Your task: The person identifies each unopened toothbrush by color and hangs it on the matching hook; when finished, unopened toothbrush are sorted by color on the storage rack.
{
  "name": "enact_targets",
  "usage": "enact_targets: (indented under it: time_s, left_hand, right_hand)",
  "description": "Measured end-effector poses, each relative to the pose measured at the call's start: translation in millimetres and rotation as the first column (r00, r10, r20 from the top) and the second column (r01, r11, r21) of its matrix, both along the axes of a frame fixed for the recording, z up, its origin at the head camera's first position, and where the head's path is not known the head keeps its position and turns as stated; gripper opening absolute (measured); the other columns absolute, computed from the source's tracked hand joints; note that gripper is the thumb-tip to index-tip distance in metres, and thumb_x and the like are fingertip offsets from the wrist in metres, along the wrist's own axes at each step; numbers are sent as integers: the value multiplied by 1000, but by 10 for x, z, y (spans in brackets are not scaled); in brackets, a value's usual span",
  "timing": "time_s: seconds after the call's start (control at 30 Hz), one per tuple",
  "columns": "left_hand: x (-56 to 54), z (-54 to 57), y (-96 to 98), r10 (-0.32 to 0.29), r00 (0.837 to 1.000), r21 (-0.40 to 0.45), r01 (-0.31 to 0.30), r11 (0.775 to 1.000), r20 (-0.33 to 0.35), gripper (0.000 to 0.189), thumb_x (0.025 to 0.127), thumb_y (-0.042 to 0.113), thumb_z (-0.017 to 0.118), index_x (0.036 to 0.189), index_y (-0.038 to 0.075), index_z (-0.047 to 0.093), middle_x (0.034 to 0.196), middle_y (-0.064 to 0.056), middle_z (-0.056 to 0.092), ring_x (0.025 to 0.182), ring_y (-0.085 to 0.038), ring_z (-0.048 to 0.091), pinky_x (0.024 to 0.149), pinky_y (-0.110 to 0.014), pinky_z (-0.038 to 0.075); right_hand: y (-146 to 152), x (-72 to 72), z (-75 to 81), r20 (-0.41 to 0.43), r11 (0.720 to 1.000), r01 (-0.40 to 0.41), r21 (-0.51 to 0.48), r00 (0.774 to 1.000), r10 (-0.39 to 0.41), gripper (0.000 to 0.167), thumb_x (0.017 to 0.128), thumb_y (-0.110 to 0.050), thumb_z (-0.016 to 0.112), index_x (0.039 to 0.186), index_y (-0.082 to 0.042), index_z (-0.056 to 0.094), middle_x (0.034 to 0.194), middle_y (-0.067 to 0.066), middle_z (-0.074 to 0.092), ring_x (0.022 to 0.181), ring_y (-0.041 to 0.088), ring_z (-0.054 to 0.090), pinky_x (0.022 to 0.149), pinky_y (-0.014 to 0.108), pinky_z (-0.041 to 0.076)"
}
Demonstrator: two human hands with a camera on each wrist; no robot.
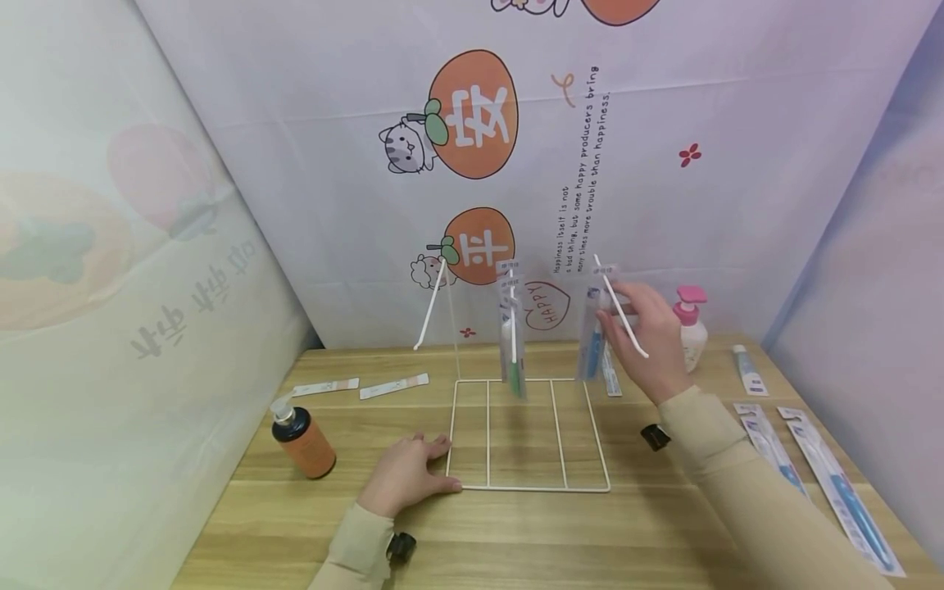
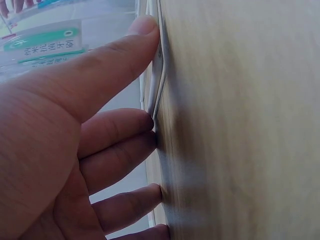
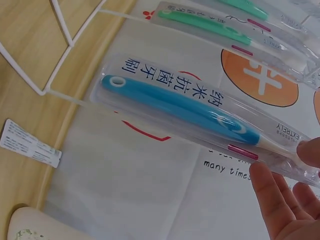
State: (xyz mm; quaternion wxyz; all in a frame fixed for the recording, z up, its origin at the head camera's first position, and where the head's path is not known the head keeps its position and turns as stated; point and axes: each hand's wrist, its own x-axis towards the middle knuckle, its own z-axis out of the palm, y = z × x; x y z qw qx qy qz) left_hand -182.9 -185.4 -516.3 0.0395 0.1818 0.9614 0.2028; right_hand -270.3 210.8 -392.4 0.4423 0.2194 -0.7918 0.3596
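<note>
A white wire rack point(image 1: 534, 489) stands on the wooden table with three prongs sticking out toward me. My left hand point(image 1: 406, 475) rests at its front left corner, thumb and fingertips touching the wire, fingers fairly straight. With thumb and fingers my right hand point(image 1: 652, 340) pinches the upper part of a packaged blue toothbrush point(image 3: 180, 107). That package hangs upright by the right prong point(image 1: 623, 317); its top overlaps the prong in the head view. Packaged green toothbrushes point(image 1: 515, 378) hang from the middle prong. The left prong point(image 1: 430, 305) is bare.
Left of the rack are a dark pump bottle point(image 1: 306, 442) with an orange label and two sachets point(image 1: 394, 385). On the right stand a pink-topped pump bottle point(image 1: 692, 338) and a small tube point(image 1: 751, 373); two packaged toothbrushes point(image 1: 841, 487) lie nearer. Printed cloth point(image 1: 354, 246) hangs behind.
</note>
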Motion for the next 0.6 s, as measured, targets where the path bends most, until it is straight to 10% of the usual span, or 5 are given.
enact_targets:
  time_s: [0.13, 0.33, 0.6]
  left_hand:
    - [3, 3, 3, 0, 1000, 3, 0, 1000, 1, 78, 84, 57, 89, 144, 10, 71, 148, -5, 66, 140, -50, 55, 110, -65, 48]
    - [-2, -13, 0, 3, 1000, -5, -3, 1000, -3, 79, 84, 59, 88, 144, 11, 71, 147, -5, 67, 140, -49, 56, 109, -64, 49]
    - [-12, -27, -4, -1, 1000, -14, 1, 1000, -4, 79, 84, 60, 87, 144, 12, 71, 147, -5, 67, 140, -48, 56, 110, -63, 49]
  right_hand:
    - [-19, -94, -1, 44, 1000, 15, -9, 999, -15, 42, 91, 3, 84, 130, 5, 68, 118, 21, 71, 93, 34, 76, 85, 9, 52]
    - [-53, -161, 2, 85, 999, 41, -9, 996, -40, 42, 93, 0, 83, 131, 5, 66, 121, 23, 68, 95, 36, 76, 80, 46, 65]
    - [-75, -186, -1, 95, 999, 45, -21, 995, -43, 41, 94, 1, 82, 131, 5, 65, 122, 24, 67, 97, 38, 76, 81, 51, 65]
